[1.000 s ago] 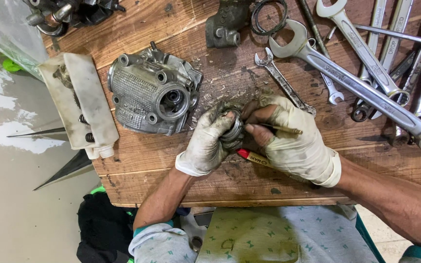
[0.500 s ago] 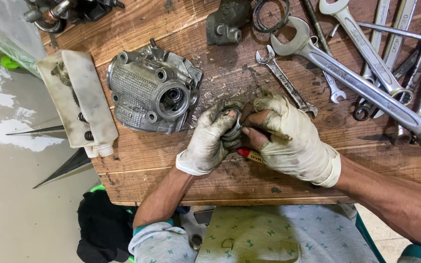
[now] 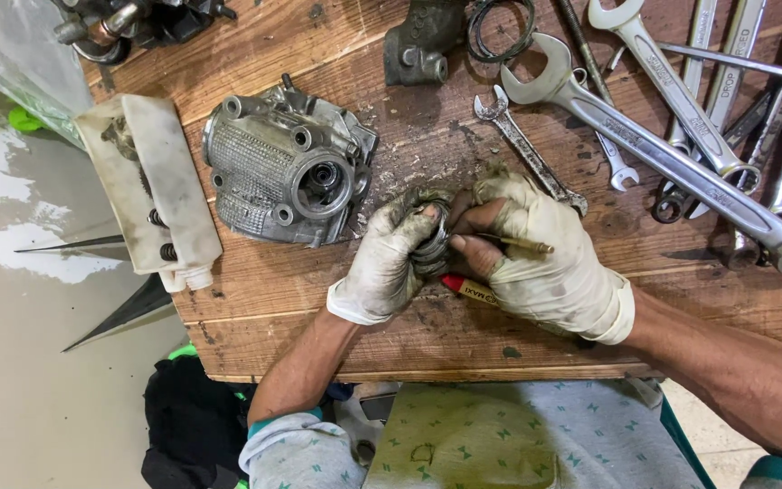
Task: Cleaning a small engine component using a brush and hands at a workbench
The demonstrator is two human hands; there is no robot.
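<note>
A wooden counter (image 3: pixel 273 299), stained and gritty, carries the clutter. A ribbed grey metal engine cover (image 3: pixel 282 172) with a round bore lies left of centre. Just left of it sits a dirty white plastic tray (image 3: pixel 151 195) holding small springs. At the top edge lie a dark cast bracket (image 3: pixel 418 41) and a black rubber ring (image 3: pixel 501 27) touching it. A small open-ended spanner (image 3: pixel 527 149) lies diagonally near the middle; a large combination spanner (image 3: pixel 653 145) crosses several more at the right. Below the counter lies a grey floor (image 3: pixel 38 380) with pale patches.
</note>
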